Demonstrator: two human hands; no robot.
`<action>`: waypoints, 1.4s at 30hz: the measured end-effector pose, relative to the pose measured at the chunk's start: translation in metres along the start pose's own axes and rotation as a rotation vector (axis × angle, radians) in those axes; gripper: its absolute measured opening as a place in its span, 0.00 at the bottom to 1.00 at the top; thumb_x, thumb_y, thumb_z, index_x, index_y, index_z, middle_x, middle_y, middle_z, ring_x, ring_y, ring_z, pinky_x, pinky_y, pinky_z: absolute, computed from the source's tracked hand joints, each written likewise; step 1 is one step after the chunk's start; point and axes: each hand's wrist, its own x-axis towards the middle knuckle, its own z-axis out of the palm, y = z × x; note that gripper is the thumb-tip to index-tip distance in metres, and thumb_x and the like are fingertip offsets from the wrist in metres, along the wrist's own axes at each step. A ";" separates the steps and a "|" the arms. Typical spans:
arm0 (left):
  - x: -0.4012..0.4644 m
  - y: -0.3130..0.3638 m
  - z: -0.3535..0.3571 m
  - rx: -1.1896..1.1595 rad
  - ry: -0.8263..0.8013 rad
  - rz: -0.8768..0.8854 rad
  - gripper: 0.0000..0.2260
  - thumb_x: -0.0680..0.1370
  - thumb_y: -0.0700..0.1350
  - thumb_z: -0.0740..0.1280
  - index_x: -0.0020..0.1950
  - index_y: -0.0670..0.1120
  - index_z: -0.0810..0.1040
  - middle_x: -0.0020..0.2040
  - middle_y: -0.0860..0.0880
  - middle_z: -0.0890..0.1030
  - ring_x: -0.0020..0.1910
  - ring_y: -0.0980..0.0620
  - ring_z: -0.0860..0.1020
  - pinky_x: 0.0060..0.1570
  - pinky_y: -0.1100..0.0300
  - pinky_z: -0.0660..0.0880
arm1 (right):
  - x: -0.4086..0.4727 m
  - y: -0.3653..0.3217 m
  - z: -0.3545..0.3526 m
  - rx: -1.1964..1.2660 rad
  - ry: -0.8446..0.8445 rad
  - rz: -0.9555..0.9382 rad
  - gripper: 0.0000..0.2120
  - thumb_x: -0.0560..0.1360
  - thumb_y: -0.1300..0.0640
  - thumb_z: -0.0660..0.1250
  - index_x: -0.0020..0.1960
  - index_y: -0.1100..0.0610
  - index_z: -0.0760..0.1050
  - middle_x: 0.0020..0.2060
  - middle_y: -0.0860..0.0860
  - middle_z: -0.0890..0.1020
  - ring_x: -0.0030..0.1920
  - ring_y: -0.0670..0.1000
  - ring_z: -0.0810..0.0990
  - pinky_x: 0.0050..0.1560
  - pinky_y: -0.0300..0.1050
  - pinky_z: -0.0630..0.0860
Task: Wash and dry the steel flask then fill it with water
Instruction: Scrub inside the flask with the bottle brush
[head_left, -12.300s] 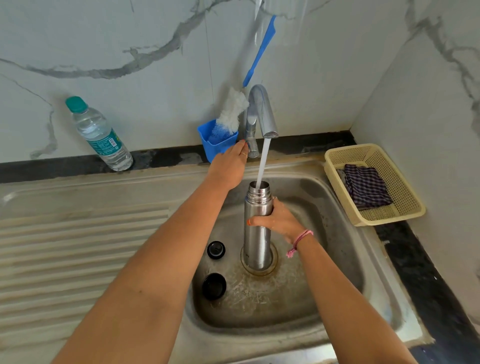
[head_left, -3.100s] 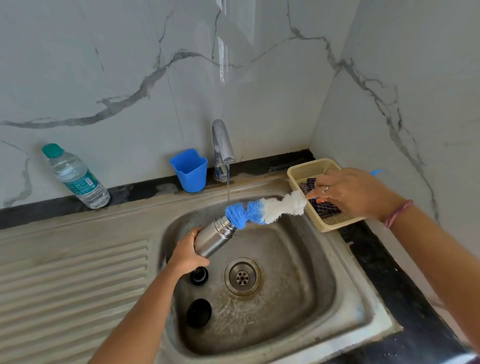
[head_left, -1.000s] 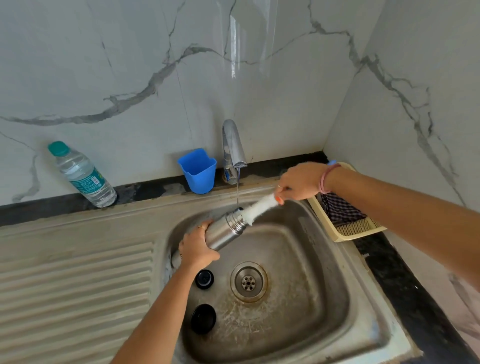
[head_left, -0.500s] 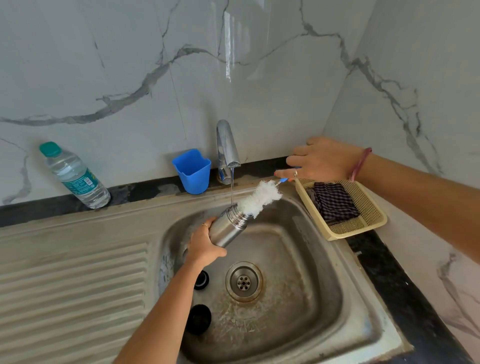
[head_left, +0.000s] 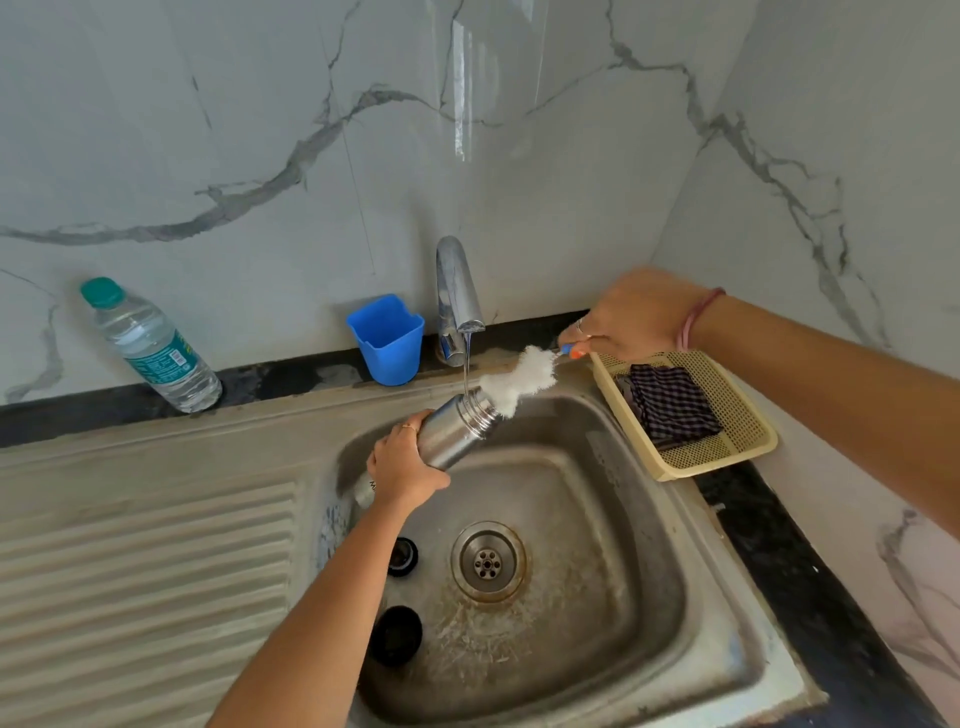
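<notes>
While left hand (head_left: 402, 470) grips flask (head_left: 454, 434), right hand (head_left: 631, 317) apparently pinches brush (head_left: 519, 378).

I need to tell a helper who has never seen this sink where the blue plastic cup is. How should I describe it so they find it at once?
Start at the steel sink and look to the chrome tap at its back edge. Just left of the tap, on the dark ledge against the marble wall, stands the blue plastic cup. It is the only open, squarish blue container there; the clear water bottle with a green cap stands far to the left.
</notes>
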 end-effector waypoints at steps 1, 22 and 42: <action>0.001 -0.002 -0.003 -0.047 -0.015 -0.007 0.44 0.62 0.41 0.79 0.75 0.55 0.65 0.64 0.48 0.75 0.64 0.44 0.71 0.66 0.45 0.68 | 0.001 0.001 0.006 -0.195 0.194 -0.117 0.16 0.82 0.52 0.56 0.65 0.51 0.77 0.39 0.52 0.82 0.31 0.51 0.73 0.33 0.43 0.65; -0.002 0.001 0.000 0.074 0.043 0.019 0.42 0.64 0.40 0.78 0.74 0.55 0.65 0.65 0.48 0.73 0.67 0.44 0.67 0.70 0.44 0.63 | -0.020 -0.015 0.010 -0.391 0.159 -0.234 0.27 0.77 0.62 0.66 0.74 0.51 0.67 0.35 0.55 0.77 0.28 0.53 0.74 0.25 0.45 0.72; -0.003 0.003 -0.005 0.090 0.030 0.014 0.42 0.64 0.40 0.78 0.74 0.55 0.65 0.66 0.48 0.73 0.67 0.43 0.67 0.70 0.42 0.62 | -0.015 -0.010 0.011 -0.289 0.060 -0.145 0.20 0.81 0.55 0.61 0.73 0.48 0.68 0.39 0.53 0.81 0.30 0.50 0.75 0.29 0.43 0.69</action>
